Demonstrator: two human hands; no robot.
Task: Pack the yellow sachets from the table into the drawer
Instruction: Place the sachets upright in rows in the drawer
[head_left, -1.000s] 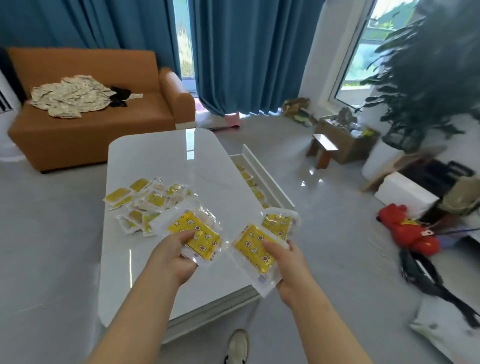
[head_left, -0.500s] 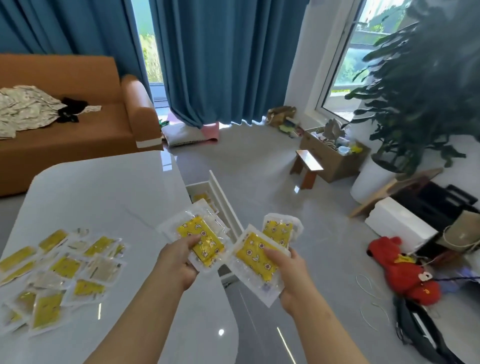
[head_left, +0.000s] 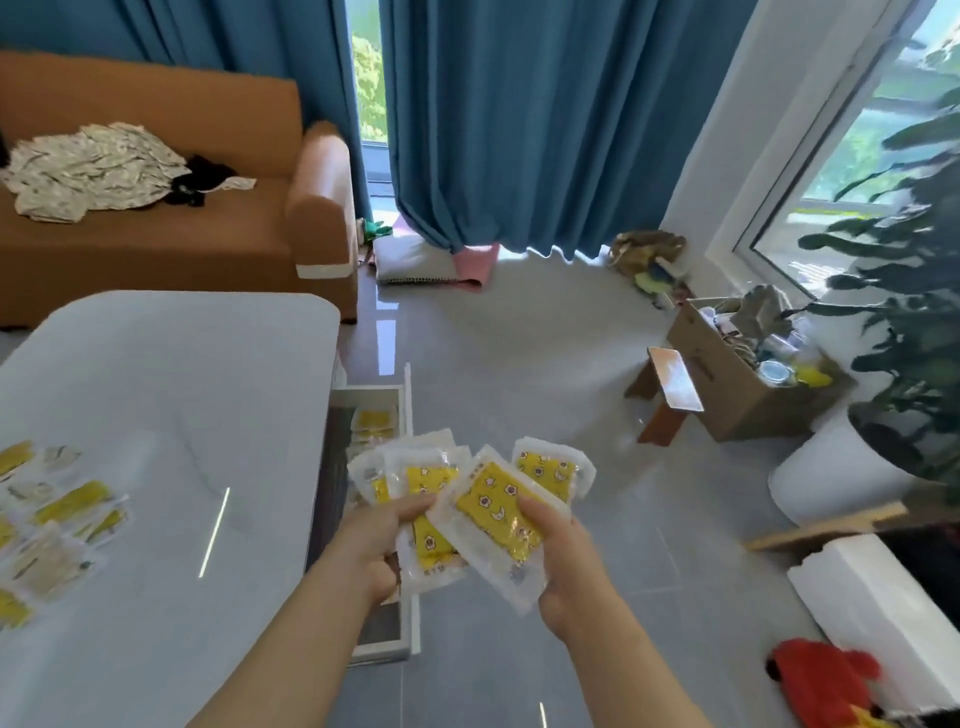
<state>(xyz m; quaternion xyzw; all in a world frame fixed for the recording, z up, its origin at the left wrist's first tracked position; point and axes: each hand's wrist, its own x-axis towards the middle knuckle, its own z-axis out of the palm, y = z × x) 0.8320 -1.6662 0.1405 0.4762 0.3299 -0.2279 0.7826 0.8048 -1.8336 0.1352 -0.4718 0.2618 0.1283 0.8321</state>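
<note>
My left hand (head_left: 376, 548) grips a small stack of yellow sachets (head_left: 423, 486) in clear wrappers. In my right hand (head_left: 563, 566) are two more yellow sachets (head_left: 493, 512), fanned out and overlapping the left stack. Both hands hover over the open white drawer (head_left: 410, 415) that juts from the right side of the white table (head_left: 171, 374). A few yellow sachets (head_left: 373, 422) lie inside the drawer at its far end. Several loose yellow sachets (head_left: 72, 501) remain on the table at the left edge of view.
An orange sofa (head_left: 218, 244) with clothes stands behind the table. On the grey floor to the right are a small wooden stool (head_left: 670, 395), a cardboard box (head_left: 737, 384), a white plant pot (head_left: 831, 473), a foam block (head_left: 878, 608) and a red plush toy (head_left: 821, 686).
The view has swung right, so the table's sachets slid to the left edge. Both hands moved together over the drawer, and the two stacks now overlap.
</note>
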